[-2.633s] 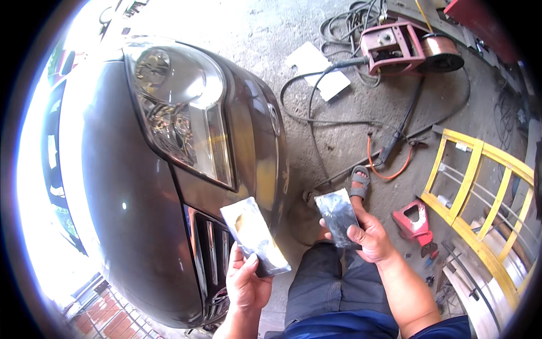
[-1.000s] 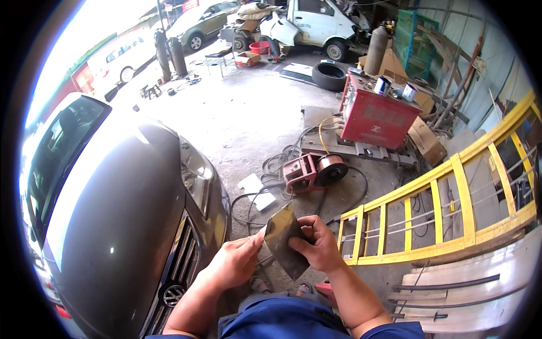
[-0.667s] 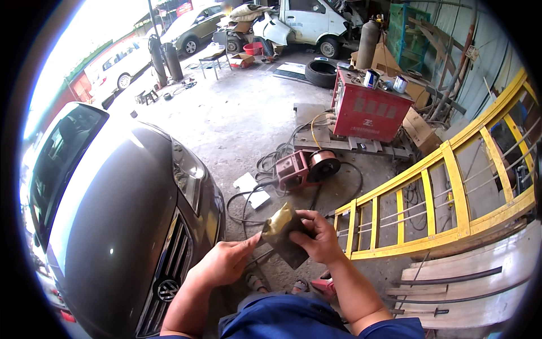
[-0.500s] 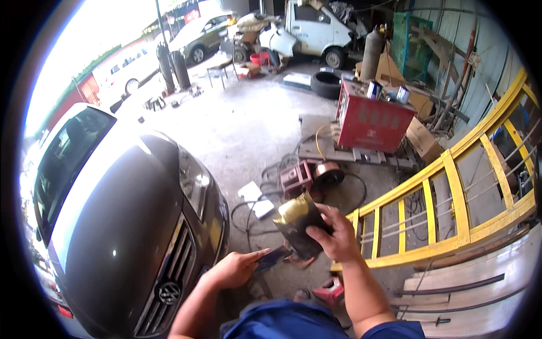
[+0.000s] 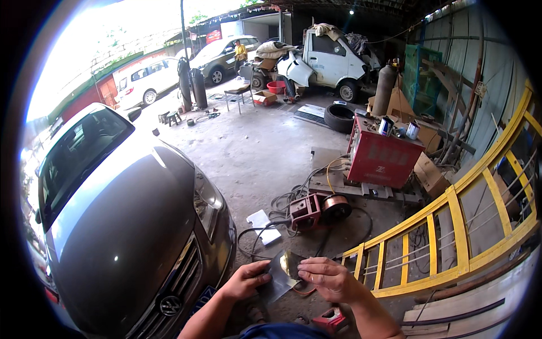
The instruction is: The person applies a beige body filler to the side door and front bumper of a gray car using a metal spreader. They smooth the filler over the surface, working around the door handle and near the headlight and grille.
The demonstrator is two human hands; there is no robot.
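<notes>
You hold a thin sheet of shiny grey metal (image 5: 280,273) in front of you, low in the middle of the view, above the concrete floor (image 5: 254,152). Your left hand (image 5: 245,281) grips the left lower edge of the sheet, with the fingers closed on it and the thumb on top. Your right hand (image 5: 329,277) grips the right side, the fingers (image 5: 309,266) curled over its upper edge, so both hands are grasping the same sheet. The sheet is tilted and part of it reflects a yellowish light. To your left stands a dark grey car (image 5: 130,226), with its bonnet shut and its front close to your left forearm. To your right a yellow metal frame (image 5: 451,226) runs across the floor. Beyond the sheet, on the floor, lie a small red wire feeder with a copper-coloured spool (image 5: 319,209), black cables (image 5: 271,226) and a white piece of paper (image 5: 262,223). Further back stands a red welding machine (image 5: 381,158). A red tool (image 5: 330,322) lies on the floor near your right forearm.
</notes>
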